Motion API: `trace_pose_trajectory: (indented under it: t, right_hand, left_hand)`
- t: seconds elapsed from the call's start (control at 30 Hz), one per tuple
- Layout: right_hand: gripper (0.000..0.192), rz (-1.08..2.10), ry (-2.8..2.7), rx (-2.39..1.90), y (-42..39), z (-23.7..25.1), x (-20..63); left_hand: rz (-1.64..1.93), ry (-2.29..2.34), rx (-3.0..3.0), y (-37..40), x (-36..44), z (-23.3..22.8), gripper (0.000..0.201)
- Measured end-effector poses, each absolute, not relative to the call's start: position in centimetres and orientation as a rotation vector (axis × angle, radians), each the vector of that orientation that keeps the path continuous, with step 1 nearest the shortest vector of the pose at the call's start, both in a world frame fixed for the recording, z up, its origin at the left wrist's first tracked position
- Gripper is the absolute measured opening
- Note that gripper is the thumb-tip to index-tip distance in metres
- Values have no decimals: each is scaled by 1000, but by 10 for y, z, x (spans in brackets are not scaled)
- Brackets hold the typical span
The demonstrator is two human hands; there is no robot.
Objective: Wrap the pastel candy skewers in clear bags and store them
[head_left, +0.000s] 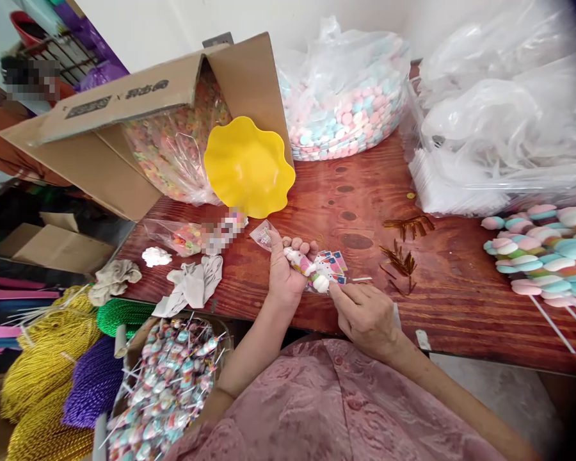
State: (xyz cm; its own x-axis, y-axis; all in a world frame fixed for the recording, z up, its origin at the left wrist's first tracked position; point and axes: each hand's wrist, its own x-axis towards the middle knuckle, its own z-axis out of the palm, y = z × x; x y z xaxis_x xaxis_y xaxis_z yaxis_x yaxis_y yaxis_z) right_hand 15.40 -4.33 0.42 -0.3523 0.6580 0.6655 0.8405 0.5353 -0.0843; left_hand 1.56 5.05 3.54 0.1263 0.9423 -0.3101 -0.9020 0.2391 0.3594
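In my left hand [290, 266] lies a small marshmallow pop [304, 266] with pink, white and coloured pieces, its wrapping partly visible. The fingers curl round it, and a clear wrapper corner [265, 235] sticks out above the thumb. My right hand [365, 314] is closed in a pinch at the pop's near end, beside a white piece. What exactly its fingertips grip, stick or wrapper, is hidden. Just behind the hands, small printed cards [333, 261] are spread on the table. A short white stick [362, 279] rests beside them.
Brown-gold twist ties [400, 259] lie to the right. Marshmallow skewers [544, 253] and a plastic tray of bags [461, 192] stand beyond. A yellow bowl [249, 166] leans by an open carton [144, 109]. A box of wrapped pops [168, 378] sits below the table edge, left.
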Motion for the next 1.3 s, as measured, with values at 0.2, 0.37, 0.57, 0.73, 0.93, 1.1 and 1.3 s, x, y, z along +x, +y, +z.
trace_pose_trajectory:
  t: [0.2, 0.37, 0.57, 0.73, 0.93, 1.1, 1.3]
  right_hand:
    - [24, -261, -2072, -1235, -43, -2, 154]
    - [22, 673, -1708, -1264, -40, -8, 148]
    - [36, 1471, -1421, -1136, -34, -1, 146]
    - [35, 1719, -1237, -1029, -38, -3, 136]
    - [32, 1327, -1319, -1140, -39, -2, 130]
    - [10, 325, -1719, -1193, -38, -12, 148]
    - [14, 167, -1790, -1159, -37, -17, 152]
  left_hand:
    - [1369, 601, 393, 40, 22, 29, 46]
    - [1286, 531, 489, 37, 16, 28, 45]
    - [1240, 421, 478, 39, 7, 27, 44]
    - [1292, 417, 588, 37, 8, 23, 57]
    - [1239, 486, 583, 33, 9, 25, 54]
    - [1278, 496, 436, 35, 8, 25, 45]
    - [1305, 467, 505, 31, 14, 25, 48]
